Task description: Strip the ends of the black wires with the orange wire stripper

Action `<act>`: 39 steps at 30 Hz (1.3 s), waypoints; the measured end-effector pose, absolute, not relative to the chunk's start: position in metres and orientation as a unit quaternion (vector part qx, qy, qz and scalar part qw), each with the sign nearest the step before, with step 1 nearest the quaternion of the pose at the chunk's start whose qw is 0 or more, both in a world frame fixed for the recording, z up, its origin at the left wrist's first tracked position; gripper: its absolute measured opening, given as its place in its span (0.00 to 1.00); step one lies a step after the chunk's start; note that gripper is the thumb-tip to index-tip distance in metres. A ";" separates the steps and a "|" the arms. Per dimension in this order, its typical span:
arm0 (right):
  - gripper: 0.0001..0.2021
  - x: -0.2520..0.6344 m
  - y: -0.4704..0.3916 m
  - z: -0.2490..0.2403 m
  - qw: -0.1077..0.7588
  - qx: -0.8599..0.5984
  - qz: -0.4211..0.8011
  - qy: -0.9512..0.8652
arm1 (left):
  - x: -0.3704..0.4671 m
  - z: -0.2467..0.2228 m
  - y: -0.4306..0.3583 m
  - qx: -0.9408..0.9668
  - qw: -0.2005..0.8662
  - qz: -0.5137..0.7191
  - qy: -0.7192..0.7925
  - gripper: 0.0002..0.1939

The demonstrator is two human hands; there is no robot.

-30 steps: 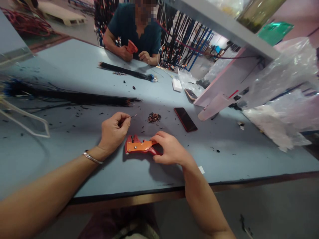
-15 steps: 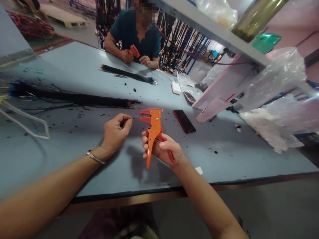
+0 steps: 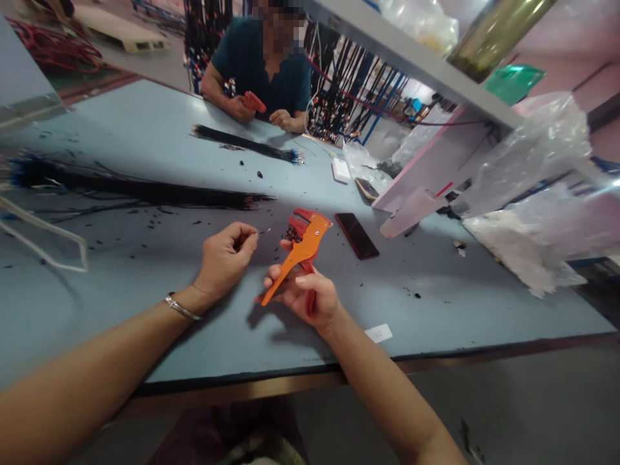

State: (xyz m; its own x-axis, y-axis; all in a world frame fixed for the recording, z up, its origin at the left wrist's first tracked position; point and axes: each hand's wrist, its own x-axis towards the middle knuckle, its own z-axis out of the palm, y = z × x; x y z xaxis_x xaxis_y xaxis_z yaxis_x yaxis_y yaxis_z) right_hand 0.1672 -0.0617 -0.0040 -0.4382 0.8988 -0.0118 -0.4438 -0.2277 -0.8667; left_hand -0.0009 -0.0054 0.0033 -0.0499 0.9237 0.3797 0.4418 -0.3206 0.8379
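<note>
At centre frame, the left hand pinched a short wire while the right hand gripped the orange wire stripper just right of it; seating the wire tip squarely in the jaws looked wise.

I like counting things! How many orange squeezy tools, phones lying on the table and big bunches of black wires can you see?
Orange stripping tools: 2 (one in the right hand at, one held by the person opposite)
Phones: 2
Black wire bundles: 2
Total: 6
</note>
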 end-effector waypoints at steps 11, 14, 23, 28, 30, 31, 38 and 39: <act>0.29 0.164 -0.058 -0.004 0.434 -0.283 0.769 -0.375 | 0.002 0.008 -0.015 0.661 0.298 0.491 0.483 0.11; 0.29 0.164 -0.057 -0.006 0.424 -0.273 0.777 -0.378 | 0.002 0.007 -0.014 0.660 0.286 0.496 0.487 0.10; 0.29 0.173 -0.058 -0.003 0.447 -0.343 0.678 -0.472 | 0.003 0.008 -0.015 0.672 0.275 0.468 0.504 0.09; 0.20 0.181 -0.062 0.010 0.406 -0.489 0.385 -0.669 | 0.003 0.008 -0.014 0.652 0.323 0.475 0.496 0.09; 0.21 0.180 -0.064 0.010 0.386 -0.522 0.247 -0.720 | 0.003 0.005 -0.012 0.632 0.368 0.493 0.472 0.11; 0.23 0.179 -0.066 0.009 0.374 -0.529 0.195 -0.737 | 0.003 0.003 -0.011 0.617 0.398 0.503 0.455 0.11; 0.25 0.173 -0.068 -0.004 0.299 -0.547 0.006 -0.781 | 0.007 0.001 -0.013 0.512 0.549 0.530 0.395 0.05; 0.25 0.173 -0.068 -0.005 0.297 -0.548 -0.001 -0.782 | 0.007 0.001 -0.014 0.506 0.555 0.529 0.395 0.04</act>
